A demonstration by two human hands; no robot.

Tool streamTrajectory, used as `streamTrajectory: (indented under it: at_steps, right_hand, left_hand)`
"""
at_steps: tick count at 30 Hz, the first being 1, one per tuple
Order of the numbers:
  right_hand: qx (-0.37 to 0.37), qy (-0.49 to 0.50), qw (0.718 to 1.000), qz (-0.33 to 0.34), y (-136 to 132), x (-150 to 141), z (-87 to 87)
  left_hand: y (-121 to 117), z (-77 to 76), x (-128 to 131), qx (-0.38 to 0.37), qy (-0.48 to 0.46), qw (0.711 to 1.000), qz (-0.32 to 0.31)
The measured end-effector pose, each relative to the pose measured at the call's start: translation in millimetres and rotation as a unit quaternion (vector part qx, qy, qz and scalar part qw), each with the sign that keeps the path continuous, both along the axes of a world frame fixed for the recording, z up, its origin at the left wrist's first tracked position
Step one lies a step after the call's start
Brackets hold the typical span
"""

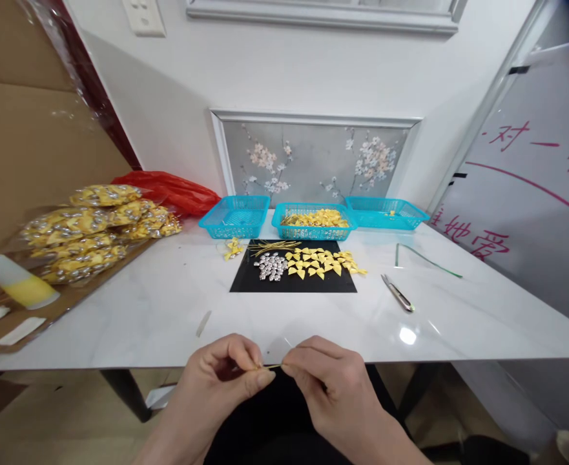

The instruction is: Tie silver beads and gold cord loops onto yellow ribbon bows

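My left hand [230,371] and my right hand [325,381] face each other just below the table's front edge. Between them runs a thin yellowish cord [275,367], pinched at each end by thumb and fingers. Beyond my hands lies a black mat [294,285]. On it are silver bells or beads [270,266] in a cluster, rows of yellow ribbon bows [316,261], and a bundle of yellow cords [272,246]. A finished-looking bow with cord [234,248] rests at the mat's left corner.
Three blue baskets, left [236,223], middle [313,234] and right [385,219], stand along the wall; the middle one holds yellow pieces. Thread snips [398,294] and a green strip [432,259] lie right. Bagged yellow-and-silver pieces [90,226] are piled left on cardboard, beside a yellow-white roll [19,281].
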State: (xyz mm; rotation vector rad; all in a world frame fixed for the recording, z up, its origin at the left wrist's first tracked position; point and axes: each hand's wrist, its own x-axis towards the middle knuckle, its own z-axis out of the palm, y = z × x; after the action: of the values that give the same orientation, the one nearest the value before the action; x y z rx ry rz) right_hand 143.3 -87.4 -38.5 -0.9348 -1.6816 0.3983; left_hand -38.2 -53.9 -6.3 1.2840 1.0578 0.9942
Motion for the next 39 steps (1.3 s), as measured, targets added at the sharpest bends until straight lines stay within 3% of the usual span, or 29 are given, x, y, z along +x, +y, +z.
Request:
streamTrajectory:
  at_steps: [9, 17, 23, 26, 30, 35, 39]
  right_hand:
    - [0.023, -0.026, 0.999, -0.011, -2.0, 1.9, -0.8]
    - [0.047, -0.025, 0.997, -0.052, -5.5, 18.1, -0.2]
    - [0.048, -0.026, 0.990, -0.130, -4.1, 39.2, 6.5]
    - [0.034, -0.011, 0.990, -0.135, -4.5, 43.1, 11.6]
    - [0.031, 0.001, 0.996, -0.087, -7.1, 35.7, 19.3]
    - [0.042, 0.014, 0.998, -0.041, -5.6, 25.3, 27.9]
    - [0.046, 0.024, 0.997, -0.049, -3.0, 24.5, 29.8]
  left_hand:
    - [3.1, -10.5, -5.1, 0.007, -0.016, 1.000, -0.004]
    - [1.3, -2.1, -6.9, -0.039, -0.037, 0.999, -0.010]
    - [2.1, -1.6, -18.4, -0.023, -0.013, 1.000, 0.002]
    - [4.2, 0.6, -22.9, 0.002, 0.033, 0.999, 0.004]
    - [7.4, -0.1, -13.7, 0.009, 0.065, 0.997, -0.047]
    - [4.1, -8.6, 9.0, -0.090, -0.042, 0.987, -0.125]
    - [-1.0, -10.4, 15.3, -0.162, -0.104, 0.966, -0.174]
